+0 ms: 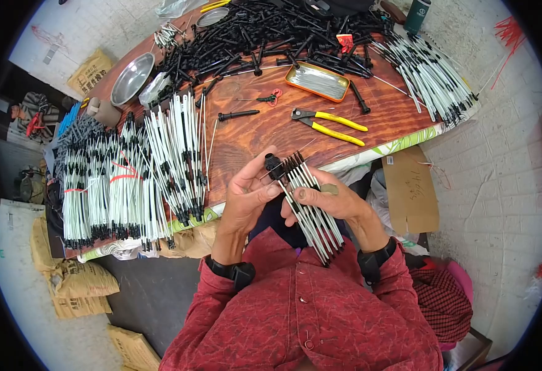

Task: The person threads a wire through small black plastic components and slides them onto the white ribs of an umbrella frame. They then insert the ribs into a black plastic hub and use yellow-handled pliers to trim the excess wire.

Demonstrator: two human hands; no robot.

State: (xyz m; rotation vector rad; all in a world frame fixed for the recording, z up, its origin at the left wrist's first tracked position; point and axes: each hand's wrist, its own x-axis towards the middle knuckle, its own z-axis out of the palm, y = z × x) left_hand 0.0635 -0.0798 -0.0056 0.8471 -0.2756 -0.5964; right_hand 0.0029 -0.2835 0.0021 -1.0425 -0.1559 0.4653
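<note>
Right hand [340, 201] clamps rods [314, 222]; left hand [247, 193] grips black part [274, 164] at their 11 o'clock. Best keep rods fanned flat, ends even

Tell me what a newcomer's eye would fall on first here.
Probably the heap of black parts along the far side of the brown table, and the bundles of white-and-black sticks at its left end. Close to the person's body, the right hand holds a fan of similar sticks, with a black piece at the fingers of the left hand. Just beyond, the yellow-handled pliers stand out against the wood.
</note>
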